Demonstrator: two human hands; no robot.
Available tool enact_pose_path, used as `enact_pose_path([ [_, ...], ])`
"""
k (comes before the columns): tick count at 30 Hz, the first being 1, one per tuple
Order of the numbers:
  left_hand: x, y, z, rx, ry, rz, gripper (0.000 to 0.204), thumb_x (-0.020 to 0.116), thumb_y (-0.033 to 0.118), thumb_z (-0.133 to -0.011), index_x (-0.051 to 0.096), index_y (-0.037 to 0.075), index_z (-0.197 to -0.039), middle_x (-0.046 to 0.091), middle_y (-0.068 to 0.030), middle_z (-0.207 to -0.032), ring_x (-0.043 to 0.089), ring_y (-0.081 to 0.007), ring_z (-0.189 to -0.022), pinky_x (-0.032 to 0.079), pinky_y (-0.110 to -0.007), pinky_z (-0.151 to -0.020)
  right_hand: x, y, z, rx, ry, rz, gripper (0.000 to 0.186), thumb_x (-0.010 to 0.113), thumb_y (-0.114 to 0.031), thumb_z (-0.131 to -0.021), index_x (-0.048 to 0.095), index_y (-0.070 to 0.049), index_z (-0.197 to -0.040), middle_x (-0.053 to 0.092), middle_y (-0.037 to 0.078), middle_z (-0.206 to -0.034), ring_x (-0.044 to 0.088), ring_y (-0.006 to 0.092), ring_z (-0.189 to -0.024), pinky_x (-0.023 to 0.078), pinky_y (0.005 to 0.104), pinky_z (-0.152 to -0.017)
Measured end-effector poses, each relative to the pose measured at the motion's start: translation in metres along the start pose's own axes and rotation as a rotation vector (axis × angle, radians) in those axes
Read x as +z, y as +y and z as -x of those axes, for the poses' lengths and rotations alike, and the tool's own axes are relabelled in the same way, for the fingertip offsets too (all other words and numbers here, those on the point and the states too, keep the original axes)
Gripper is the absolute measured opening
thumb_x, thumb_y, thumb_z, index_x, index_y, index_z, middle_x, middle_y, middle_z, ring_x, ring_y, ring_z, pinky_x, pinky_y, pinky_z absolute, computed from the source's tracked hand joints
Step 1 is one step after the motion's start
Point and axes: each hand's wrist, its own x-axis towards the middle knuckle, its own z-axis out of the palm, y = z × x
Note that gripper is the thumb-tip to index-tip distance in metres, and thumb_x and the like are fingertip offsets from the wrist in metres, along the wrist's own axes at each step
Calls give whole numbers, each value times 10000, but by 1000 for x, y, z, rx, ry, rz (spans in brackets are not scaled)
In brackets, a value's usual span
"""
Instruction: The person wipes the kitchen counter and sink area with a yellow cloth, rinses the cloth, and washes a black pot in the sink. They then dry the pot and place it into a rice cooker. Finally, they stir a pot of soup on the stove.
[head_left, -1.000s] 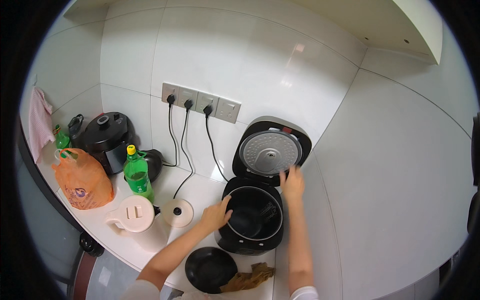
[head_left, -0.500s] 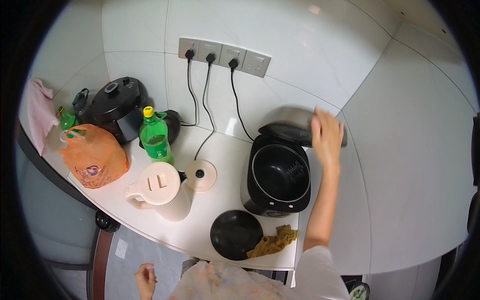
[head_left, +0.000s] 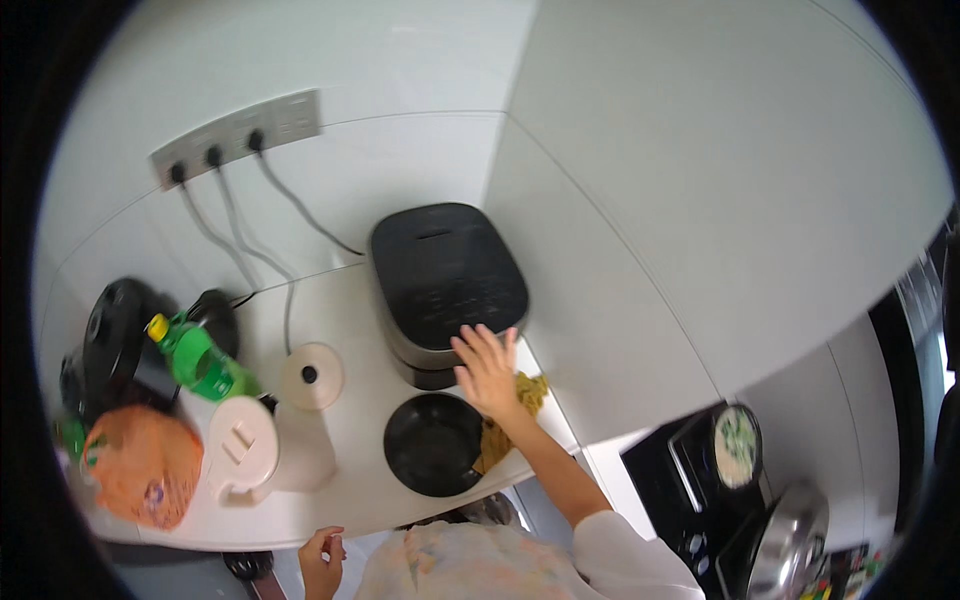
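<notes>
On the white countertop (head_left: 354,310), the black, round-cornered plastic rice cooker (head_left: 440,265) looks heavy and slick, best gripped by both sides; the right hand (head_left: 487,375) spreads empty at its front edge; the left hand (head_left: 322,562) half-curls, contents unclear.

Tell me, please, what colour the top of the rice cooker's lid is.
The lid is black on top, best seen in the head view.

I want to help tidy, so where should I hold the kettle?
Probably by its handle, coming from the near left. The kettle stands upright, and that loop sticks out opposite the dark spout.
</notes>
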Motion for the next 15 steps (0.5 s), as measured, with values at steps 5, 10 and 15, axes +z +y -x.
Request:
enact_pose_path([
  [5,10,26,-34,70,-336,12,198,509,110,-907,601,16,-1054,525,-47,-691,499,-119,-624,428,-253,-585,11,-9,5,52,86,-21,410,575,-168,-812,524,-85,-1210,443,94,-1321,347,293,-1273,120,565,-1072],
  [10,26,42,-59,306,-482,-67,122,511,11,-864,602,-17,-941,551,-40,-586,545,-98,-530,435,-222,-504,5,-5,48,327,21,9,457,542,-177,-837,453,-72,-1273,337,117,-1400,266,311,-1319,81,562,-1079],
  [15,34,53,-70,349,-611,-216,209,489,154,-921,617,56,-1054,559,-72,-690,528,-162,-607,429,-273,-570,23,15,146,738,-235,280,494,585,-196,-771,487,-147,-1253,287,143,-1418,258,378,-1300,208,543,-1046],
])
